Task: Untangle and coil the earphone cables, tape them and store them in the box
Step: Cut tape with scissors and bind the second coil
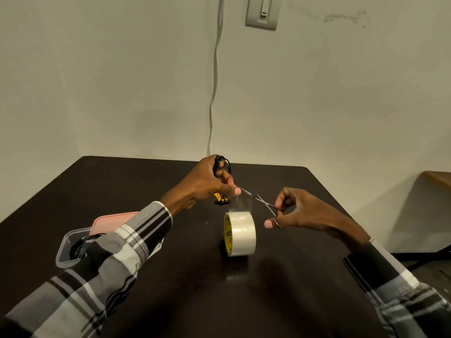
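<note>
A roll of clear tape (240,234) stands on edge in the middle of the dark table (185,284). A strip of tape (242,201) is pulled up from it, pinched between thumb and finger of my left hand (210,182). The same hand also grips a coiled black earphone cable (223,163) in its other fingers. My right hand (296,211) holds small scissors (267,204) with the blades parted, their tips just right of the strip. A clear plastic box (66,250) at the left holds dark cables, partly hidden by my left sleeve.
A pink lid (109,222) lies behind the box. A small yellow and black object (220,198) sits on the table behind the tape roll. A grey cable (214,76) runs down the wall behind the table. A wooden surface (439,178) shows at the right edge.
</note>
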Demonstrator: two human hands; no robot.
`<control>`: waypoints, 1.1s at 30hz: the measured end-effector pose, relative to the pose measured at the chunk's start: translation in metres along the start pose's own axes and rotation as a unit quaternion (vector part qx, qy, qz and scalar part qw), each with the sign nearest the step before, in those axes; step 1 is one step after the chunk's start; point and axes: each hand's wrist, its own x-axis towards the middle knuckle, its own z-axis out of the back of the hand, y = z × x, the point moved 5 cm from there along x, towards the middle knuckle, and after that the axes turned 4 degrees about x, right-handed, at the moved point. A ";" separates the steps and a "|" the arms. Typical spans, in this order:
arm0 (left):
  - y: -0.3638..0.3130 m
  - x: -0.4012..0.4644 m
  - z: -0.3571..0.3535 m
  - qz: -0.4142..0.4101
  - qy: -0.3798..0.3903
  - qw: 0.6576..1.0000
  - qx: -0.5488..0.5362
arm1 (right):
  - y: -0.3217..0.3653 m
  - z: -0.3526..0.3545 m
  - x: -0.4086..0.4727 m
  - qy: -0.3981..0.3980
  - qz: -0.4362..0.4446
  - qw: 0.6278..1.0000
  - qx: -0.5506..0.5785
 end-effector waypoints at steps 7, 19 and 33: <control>0.010 0.003 -0.006 0.004 0.014 0.995 -0.096 | 0.017 0.007 0.006 0.057 0.010 0.997 -0.054; 0.016 0.007 -0.005 0.001 -0.006 0.997 -0.082 | 0.034 0.010 0.015 0.085 0.031 0.991 -0.098; 0.011 0.007 -0.008 0.000 0.006 0.997 -0.076 | 0.041 0.010 0.023 0.093 0.044 0.991 -0.080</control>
